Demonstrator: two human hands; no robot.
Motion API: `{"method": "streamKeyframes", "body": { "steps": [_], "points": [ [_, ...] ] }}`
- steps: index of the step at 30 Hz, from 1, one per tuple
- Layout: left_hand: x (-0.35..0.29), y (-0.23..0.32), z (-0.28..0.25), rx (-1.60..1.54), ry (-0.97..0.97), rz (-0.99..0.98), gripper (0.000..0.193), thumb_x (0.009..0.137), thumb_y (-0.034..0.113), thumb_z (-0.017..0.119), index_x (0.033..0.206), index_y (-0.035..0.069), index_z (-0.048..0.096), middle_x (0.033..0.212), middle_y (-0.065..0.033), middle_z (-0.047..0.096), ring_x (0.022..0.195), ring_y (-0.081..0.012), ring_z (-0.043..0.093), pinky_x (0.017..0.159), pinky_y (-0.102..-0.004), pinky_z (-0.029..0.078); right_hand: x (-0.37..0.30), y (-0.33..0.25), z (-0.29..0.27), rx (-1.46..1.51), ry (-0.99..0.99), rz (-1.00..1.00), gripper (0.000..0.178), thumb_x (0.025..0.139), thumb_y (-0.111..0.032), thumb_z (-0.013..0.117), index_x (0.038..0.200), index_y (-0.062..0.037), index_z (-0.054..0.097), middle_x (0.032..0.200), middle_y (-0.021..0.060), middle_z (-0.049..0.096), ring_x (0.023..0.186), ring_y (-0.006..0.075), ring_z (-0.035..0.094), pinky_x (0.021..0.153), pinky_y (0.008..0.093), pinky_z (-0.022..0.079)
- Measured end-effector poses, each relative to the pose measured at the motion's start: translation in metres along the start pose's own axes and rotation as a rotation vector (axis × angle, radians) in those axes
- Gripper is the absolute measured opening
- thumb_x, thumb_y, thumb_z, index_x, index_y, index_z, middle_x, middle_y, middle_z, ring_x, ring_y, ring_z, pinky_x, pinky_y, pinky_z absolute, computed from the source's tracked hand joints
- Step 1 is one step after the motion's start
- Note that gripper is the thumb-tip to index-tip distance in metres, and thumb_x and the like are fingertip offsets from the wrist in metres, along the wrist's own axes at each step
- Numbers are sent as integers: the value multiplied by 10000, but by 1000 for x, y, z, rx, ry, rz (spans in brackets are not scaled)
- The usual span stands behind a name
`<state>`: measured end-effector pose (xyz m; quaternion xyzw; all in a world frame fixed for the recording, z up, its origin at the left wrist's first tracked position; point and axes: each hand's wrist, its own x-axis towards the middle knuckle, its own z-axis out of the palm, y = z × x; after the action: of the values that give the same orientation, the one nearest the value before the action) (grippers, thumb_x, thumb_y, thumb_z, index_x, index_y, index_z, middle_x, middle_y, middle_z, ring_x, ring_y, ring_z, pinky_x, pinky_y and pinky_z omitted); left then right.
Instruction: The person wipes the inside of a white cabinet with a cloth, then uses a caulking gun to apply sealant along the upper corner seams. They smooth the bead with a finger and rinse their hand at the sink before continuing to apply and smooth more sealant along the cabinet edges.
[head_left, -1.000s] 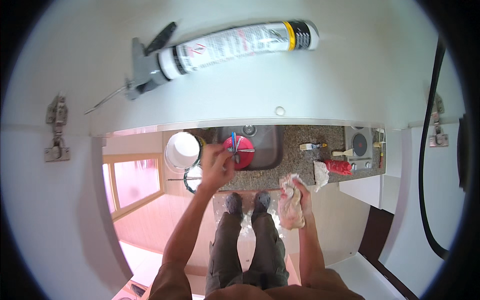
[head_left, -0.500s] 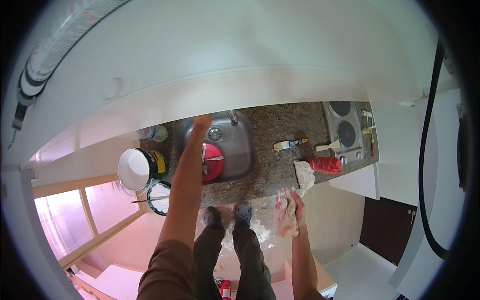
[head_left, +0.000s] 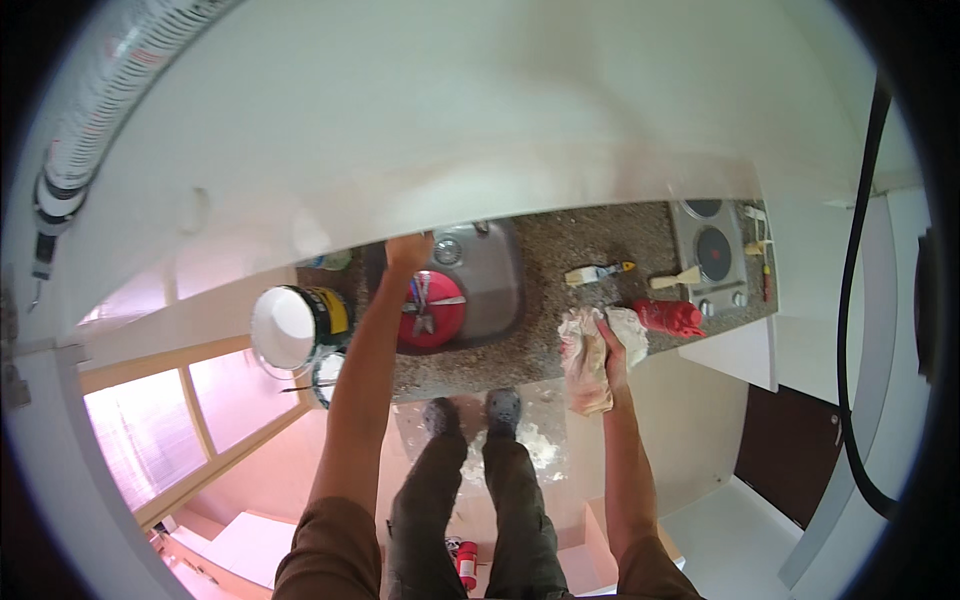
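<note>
My left hand (head_left: 408, 252) is over the far left part of the steel sink (head_left: 488, 290), close under the lower edge of the white overhead surface. Its fingers are partly hidden, and I cannot make out whether it holds anything. Below it in the sink lies a red plate or basin (head_left: 437, 325) with a few metal utensils (head_left: 424, 300) on it. My right hand (head_left: 616, 355) grips a stained, whitish cloth (head_left: 586, 365), which hangs at the counter's front edge. Another pale crumpled cloth (head_left: 628, 328) lies just beyond it, against a red bottle (head_left: 668, 317).
A paintbrush (head_left: 598, 273) and a wooden-handled tool (head_left: 675, 279) lie on the granite counter (head_left: 560, 235) near the cooktop (head_left: 712, 255). A white-lined bucket (head_left: 285, 328) stands left of the sink, above a smaller tub (head_left: 326, 378). White debris (head_left: 540, 452) lies on the floor.
My right hand has carried the cloth forward to the counter's edge, beside the pale cloth. My left hand stays over the sink. The view has shifted a little.
</note>
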<state>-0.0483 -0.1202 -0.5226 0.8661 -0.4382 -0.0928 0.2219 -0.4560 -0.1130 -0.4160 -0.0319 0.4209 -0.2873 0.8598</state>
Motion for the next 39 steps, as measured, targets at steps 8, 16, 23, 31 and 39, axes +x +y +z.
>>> {"method": "streamKeyframes", "body": {
  "steps": [8,16,23,31,39],
  "points": [
    [-225,-69,-46,-200,-465,-193,234,940,256,606,1056,81,710,996,-218,714,980,-410,680,835,-499,544,69,13,-86,-813,175,-158,365,909,-276,740,1172,-26,706,1128,72,724,997,197,686,869,361,550],
    [-429,-101,-88,-278,-569,-468,334,879,266,710,1137,53,715,1077,-172,746,955,-306,739,852,-419,587,127,3,-60,-1886,198,-294,454,842,-258,787,1230,-46,684,1146,180,722,1054,297,701,927,424,543],
    [-440,-63,-126,-381,-488,-531,298,822,140,732,1107,56,723,1010,-175,739,929,-311,729,838,-409,585,126,1,-54,-1838,430,-757,364,786,-103,773,1143,-74,711,1048,170,716,969,338,699,876,432,558],
    [-336,80,-272,-308,60,-89,284,788,11,713,1069,47,707,1172,-200,613,1103,-379,595,933,-464,499,24,41,-41,-1573,354,-747,246,784,-39,663,1022,-53,723,877,149,720,804,317,706,750,422,565],
    [-116,215,-519,-53,501,367,615,763,60,752,1354,74,585,1388,-259,445,1280,-435,458,1058,-545,386,-119,77,-89,-1684,447,-467,276,726,-173,716,987,-90,753,912,174,730,887,357,707,837,438,566]
  ]
}}
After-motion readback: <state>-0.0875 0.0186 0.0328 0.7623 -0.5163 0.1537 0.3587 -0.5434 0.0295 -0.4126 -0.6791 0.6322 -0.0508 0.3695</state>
